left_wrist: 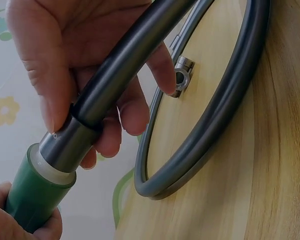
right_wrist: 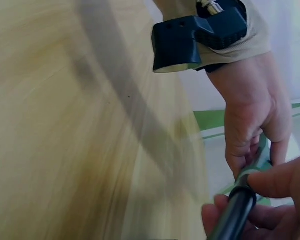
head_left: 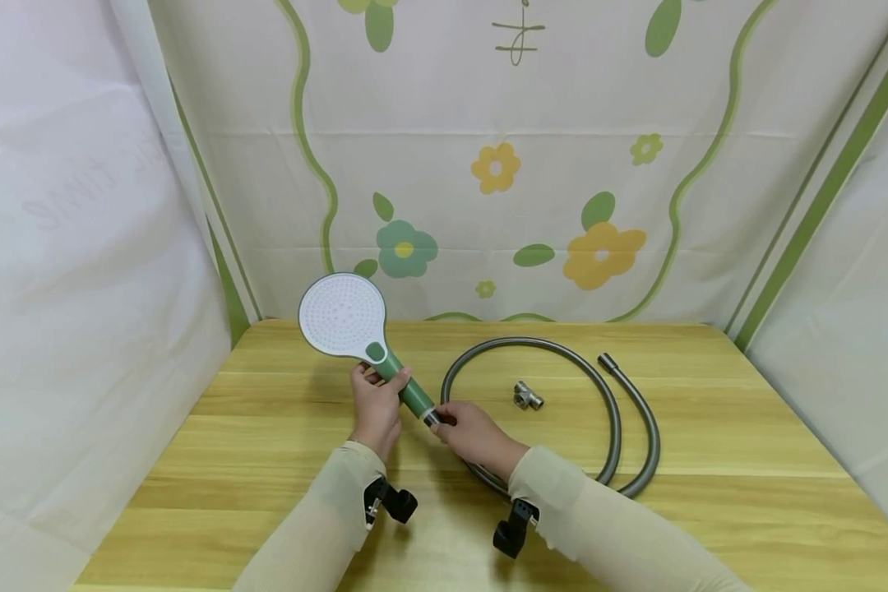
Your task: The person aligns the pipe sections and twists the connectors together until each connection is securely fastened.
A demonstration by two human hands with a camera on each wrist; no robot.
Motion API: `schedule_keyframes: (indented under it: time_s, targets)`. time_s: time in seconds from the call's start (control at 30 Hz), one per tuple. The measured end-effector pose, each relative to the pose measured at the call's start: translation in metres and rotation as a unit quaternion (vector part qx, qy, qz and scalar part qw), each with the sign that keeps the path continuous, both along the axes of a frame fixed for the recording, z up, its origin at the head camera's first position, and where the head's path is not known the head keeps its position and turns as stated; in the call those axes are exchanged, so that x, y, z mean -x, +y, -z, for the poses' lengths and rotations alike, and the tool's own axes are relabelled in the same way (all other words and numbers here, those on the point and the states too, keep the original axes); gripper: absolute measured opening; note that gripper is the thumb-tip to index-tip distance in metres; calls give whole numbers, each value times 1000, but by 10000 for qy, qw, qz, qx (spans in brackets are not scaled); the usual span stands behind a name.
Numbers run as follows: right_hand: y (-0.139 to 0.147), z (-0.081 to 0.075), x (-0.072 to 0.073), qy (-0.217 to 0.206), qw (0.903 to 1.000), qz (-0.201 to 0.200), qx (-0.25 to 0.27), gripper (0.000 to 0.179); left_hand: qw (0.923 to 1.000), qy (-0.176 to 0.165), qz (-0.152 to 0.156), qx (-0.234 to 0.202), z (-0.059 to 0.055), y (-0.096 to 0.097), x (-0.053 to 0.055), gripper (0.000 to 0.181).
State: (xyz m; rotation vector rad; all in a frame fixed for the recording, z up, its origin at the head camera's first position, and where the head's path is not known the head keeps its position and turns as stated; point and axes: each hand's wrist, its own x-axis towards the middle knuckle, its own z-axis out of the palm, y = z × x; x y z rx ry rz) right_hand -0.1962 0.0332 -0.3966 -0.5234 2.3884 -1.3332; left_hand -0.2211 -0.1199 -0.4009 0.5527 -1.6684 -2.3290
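Note:
A handheld shower head point(head_left: 343, 314) with a white spray face and a green handle is tilted up to the left above the table. My left hand point(head_left: 377, 411) grips its green handle point(left_wrist: 37, 200). With thumb and fingers, my right hand point(head_left: 481, 440) holds the dark metal end nut point(left_wrist: 65, 145) of a grey shower hose point(head_left: 614, 415). That nut sits at the handle's lower end, in line with it, and a white ring shows between them. In the right wrist view the hose end point(right_wrist: 237, 207) runs between the right thumb and fingers.
The hose loops over the wooden table point(head_left: 215, 460), its free end point(head_left: 607, 362) lying at the right. Inside the loop lies a small metal tee fitting point(head_left: 528, 396). Floral fabric point(head_left: 444, 181) hangs behind the table, with pale cloth on both sides. Each wrist bears a black camera point(head_left: 514, 530).

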Motion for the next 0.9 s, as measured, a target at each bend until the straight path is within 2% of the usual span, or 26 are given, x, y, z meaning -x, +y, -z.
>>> schedule_keyframes:
  time_s: [0.17, 0.33, 0.57, 0.9]
  targets:
    - [3, -2, 1, 5, 9999, -73, -155, 36, 10000, -23, -2, -34, -1, 0, 0, 72]
    - [5, -6, 0, 33, 9996, 152, -245, 47, 10000, -34, 6, 12, -1, 0, -1, 72]
    - [4, -5, 1, 248, 9986, 414, -207, 32, 10000, -26, -20, 30, 0, 0, -1, 71]
    - [2, -4, 1, 443, 9978, 440, -211, 25, 10000, -5, -7, 27, 0, 0, 0, 72]
